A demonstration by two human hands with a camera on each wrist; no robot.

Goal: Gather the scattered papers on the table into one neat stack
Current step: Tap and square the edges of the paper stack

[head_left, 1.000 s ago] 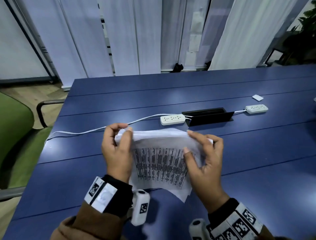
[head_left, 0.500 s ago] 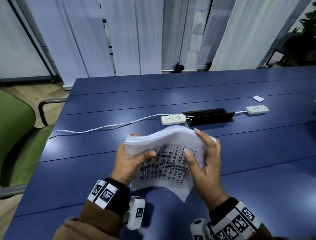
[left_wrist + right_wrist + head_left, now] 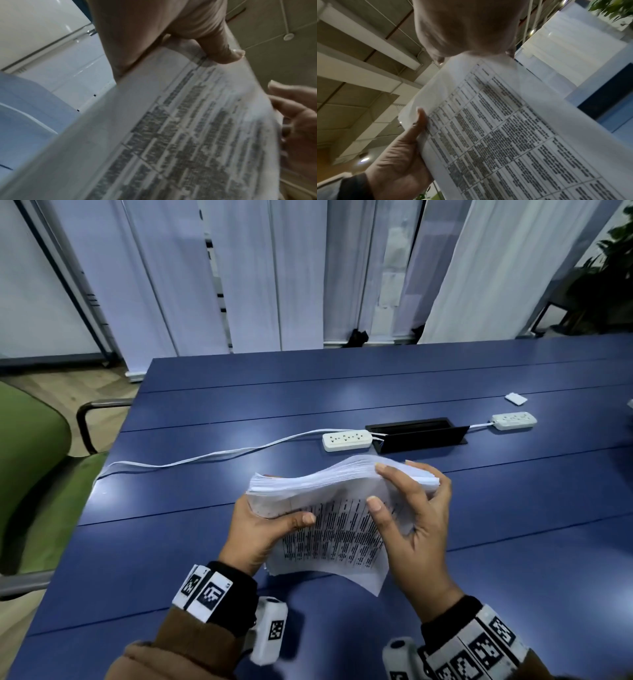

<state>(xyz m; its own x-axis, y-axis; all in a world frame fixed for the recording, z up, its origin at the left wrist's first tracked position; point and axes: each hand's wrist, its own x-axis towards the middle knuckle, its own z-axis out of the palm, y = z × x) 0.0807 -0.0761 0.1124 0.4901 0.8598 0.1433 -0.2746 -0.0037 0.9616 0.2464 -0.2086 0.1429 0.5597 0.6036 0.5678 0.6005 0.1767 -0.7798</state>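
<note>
Head view: both hands hold one thick sheaf of papers (image 3: 335,518) upright, its lower edge at or near the blue table (image 3: 513,559), contact not clear. The left hand (image 3: 263,529) grips the left edge, thumb across the printed face. The right hand (image 3: 411,525) holds the right edge, fingers curled over the top, thumb on the front sheet. The top edges bow upward and are not level; one lower corner juts out. No loose sheets show on the table. Two power strips (image 3: 346,440), a cable (image 3: 205,458), a black cable box (image 3: 416,433) and a small white item (image 3: 516,398) lie beyond, well apart from the sheaf.

Left wrist view: blurred; the thumb (image 3: 221,51) presses on the printed sheet (image 3: 180,135).

Right wrist view: the printed table on the sheet (image 3: 496,135) is legible as a grid; the opposite hand's thumb (image 3: 419,121) clamps its edge.

Judgement: gathering appears done; squaring the edges and laying the stack flat remain
</note>
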